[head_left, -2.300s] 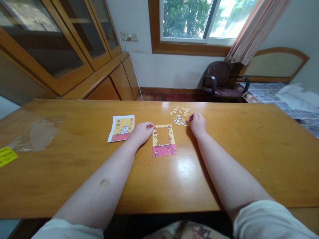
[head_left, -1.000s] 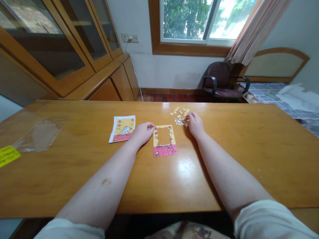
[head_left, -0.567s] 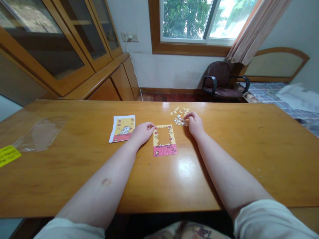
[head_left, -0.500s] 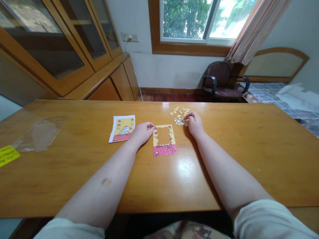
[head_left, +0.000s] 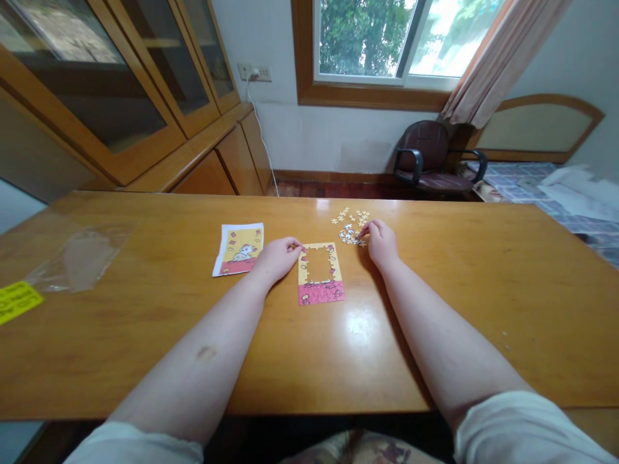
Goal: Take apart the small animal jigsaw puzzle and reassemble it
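Observation:
A partly assembled jigsaw puzzle (head_left: pixel 321 293) lies flat on the table, with a pink lower band, a yellow frame and a rectangular gap in its middle. At its upper left corner, my left hand (head_left: pixel 279 256) has its fingers drawn together, the tips touching the edge; whether anything is between them is hidden. My right hand (head_left: pixel 382 243) is bent down at the right side of a heap of loose puzzle pieces (head_left: pixel 348 234), fingers pinched on a piece there. More yellowish pieces (head_left: pixel 341 216) lie scattered just behind the heap. Left of the puzzle, a printed reference picture (head_left: pixel 240 248) shows a white cartoon animal, partly behind my left hand.
A clear plastic bag (head_left: pixel 80 261) and a yellow label (head_left: pixel 18 303) lie at the table's left. Beyond the wooden table (head_left: pixel 435 309) stand a glass-door cabinet (head_left: pixel 145 129), a dark armchair (head_left: pixel 428 151) and a bed (head_left: pixel 512 183).
The view has shifted very slightly. Both hands stay in nearly the same places, left at the puzzle corner and right at the heap of pieces.

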The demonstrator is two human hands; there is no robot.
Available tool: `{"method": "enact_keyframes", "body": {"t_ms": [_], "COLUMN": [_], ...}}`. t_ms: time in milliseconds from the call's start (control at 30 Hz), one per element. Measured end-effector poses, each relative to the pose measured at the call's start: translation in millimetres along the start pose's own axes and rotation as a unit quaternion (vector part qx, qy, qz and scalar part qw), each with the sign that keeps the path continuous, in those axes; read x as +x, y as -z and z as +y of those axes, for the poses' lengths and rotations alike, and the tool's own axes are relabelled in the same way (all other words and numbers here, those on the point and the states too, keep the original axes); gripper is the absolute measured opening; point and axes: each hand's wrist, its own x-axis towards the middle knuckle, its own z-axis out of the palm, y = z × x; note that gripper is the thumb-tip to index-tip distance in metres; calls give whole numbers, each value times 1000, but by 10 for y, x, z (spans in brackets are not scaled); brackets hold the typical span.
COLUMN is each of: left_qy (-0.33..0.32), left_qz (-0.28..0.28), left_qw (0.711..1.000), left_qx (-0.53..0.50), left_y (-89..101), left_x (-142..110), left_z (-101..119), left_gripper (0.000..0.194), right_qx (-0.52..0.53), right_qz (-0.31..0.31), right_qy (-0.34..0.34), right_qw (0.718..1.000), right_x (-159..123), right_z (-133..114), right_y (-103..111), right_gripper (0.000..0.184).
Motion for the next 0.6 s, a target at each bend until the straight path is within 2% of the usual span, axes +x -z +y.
{"method": "enact_keyframes", "body": {"t_ms": [600], "left_qy": [0], "left_qz": [3], "left_qw": [1000], "left_qx": [3], "left_y": [-6], "left_x": [6], "left_z": [-6], "left_gripper": [29], "right_qx": [-12], "right_qz": [18], "right_qy": [-44], "right_qw": [999], "right_x": [-11], "right_z": [-14], "right_y": [19], "right_gripper": [31]}}
